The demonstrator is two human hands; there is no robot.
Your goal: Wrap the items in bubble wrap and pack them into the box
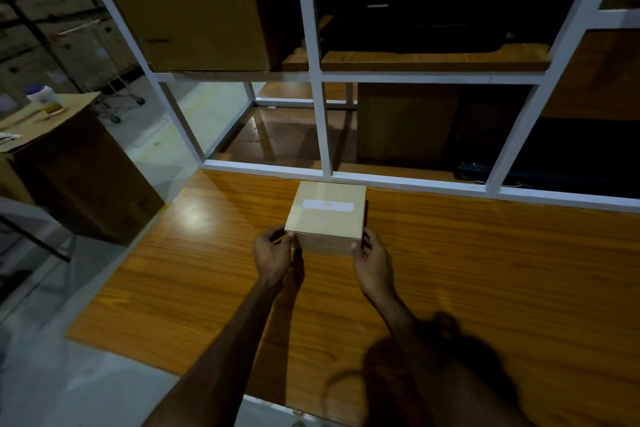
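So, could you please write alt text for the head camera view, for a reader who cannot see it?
A person's left hand and right hand grip the near corners of a small closed cardboard box on a wooden table. A white label runs across its lid. Behind stands a white-framed shelf with a large carton in it.

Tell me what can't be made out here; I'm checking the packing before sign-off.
Head view:
- Contents of the small box: its closed lid hides them.
- Bubble wrap: none in sight.
- Left hand and right hand fingertips: hidden behind the box's near corners.
- Large carton print: blurred, cut off by the top edge.
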